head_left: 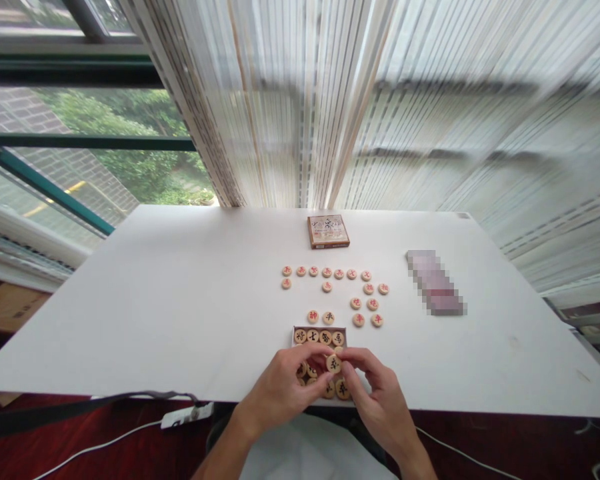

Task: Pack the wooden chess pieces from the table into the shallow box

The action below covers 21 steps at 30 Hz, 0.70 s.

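Observation:
Over an open box (293,335) of Chinese chess pieces, a round wooden piece with a black character (333,363) is held up between my two hands. My left hand (293,383) curves round its left side, index finger and thumb at its edge. From the right, my right hand (380,387) pinches the same piece between thumb and fingers. Black-character pieces (313,337) lie in rows in the box, partly covered by my hands. Just beyond the box sit a red-character piece (313,317) and a black-character piece (329,318).
Farther out, a row of red-character pieces (327,272) lies on the white table (155,300), with more red pieces (373,305) nearer on the right. A printed box lid (329,231) is at the back. A blurred pinkish item (435,283) lies right. A power strip (187,415) is below the front edge.

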Available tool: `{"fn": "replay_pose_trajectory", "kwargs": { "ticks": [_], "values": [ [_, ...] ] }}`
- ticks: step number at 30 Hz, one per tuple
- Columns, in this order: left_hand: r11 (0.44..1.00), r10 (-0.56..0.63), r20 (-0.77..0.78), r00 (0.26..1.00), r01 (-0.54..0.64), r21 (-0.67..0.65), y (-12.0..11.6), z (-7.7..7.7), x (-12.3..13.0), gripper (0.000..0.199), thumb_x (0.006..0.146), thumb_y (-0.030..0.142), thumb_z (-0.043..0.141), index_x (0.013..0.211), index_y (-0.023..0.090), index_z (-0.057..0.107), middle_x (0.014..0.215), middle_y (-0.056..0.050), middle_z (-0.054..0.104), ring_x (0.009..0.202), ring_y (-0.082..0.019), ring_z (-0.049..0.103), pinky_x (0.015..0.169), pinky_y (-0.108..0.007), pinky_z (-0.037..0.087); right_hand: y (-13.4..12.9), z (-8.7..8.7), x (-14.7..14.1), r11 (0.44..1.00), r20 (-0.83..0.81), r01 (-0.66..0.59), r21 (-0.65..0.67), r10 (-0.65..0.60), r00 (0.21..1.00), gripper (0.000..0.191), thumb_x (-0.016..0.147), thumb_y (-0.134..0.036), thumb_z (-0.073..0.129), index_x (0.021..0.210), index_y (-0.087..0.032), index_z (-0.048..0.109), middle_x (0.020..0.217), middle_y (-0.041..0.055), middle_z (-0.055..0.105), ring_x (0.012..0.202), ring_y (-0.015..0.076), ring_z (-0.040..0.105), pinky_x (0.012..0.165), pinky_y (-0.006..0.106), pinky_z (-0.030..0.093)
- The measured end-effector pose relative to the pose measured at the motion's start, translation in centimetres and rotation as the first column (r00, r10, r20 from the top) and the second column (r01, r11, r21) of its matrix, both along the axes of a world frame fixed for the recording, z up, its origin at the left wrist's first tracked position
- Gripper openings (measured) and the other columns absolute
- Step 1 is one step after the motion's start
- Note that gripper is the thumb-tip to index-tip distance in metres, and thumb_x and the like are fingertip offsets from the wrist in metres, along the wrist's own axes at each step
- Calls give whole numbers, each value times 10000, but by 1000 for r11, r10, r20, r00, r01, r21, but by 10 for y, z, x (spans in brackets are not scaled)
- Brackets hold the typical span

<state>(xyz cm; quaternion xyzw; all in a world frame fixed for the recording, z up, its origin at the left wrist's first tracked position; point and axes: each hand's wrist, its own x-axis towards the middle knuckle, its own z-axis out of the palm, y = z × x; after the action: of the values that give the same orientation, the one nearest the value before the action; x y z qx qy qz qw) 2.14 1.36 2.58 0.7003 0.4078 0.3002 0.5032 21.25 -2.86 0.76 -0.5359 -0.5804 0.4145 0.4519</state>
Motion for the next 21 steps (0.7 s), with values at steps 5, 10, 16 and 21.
{"fn": "replay_pose_trajectory", "kwargs": {
  "ticks": [5, 10, 16, 21],
  "values": [
    [1000, -8, 4, 1000, 8, -23, 2, 5, -3, 274, 924, 284, 642, 1184, 210, 686, 1034, -41, 755, 908, -171, 706, 873, -261, 554, -1, -2, 0, 999, -15, -42, 29, 43, 999, 212, 969, -289, 606, 1159, -220, 671, 1055, 74, 742, 941, 203, 723, 856, 296, 602],
    [999, -25, 33, 999, 27, -46, 2, 8, -4, 297, 949, 296, 608, 1224, 208, 677, 1031, -53, 749, 945, -183, 700, 899, -274, 550, -1, -2, 0, 998, -4, -54, 43, 54, 999, 221, 954, -273, 630, 1166, -224, 663, 1026, 66, 739, 890, 192, 714, 821, 296, 608],
    [998, -6, 55, 998, 9, -56, 2, 7, 0, 257, 949, 306, 603, 1164, 191, 684, 978, -55, 753, 887, -178, 696, 845, -264, 550, 0, 0, -1, 995, 41, -59, 86, 55, 998, 213, 936, -243, 644, 1148, -227, 664, 982, 53, 734, 841, 182, 699, 789, 282, 599],
    [997, 49, 27, 998, -47, -61, 0, 5, 6, 180, 935, 312, 629, 1058, 197, 692, 905, -21, 748, 823, -153, 697, 787, -231, 537, 1, 5, -6, 989, 95, -38, 146, 24, 995, 151, 934, -234, 638, 1081, -226, 670, 911, 39, 722, 788, 171, 688, 739, 261, 589]
  ]
}}
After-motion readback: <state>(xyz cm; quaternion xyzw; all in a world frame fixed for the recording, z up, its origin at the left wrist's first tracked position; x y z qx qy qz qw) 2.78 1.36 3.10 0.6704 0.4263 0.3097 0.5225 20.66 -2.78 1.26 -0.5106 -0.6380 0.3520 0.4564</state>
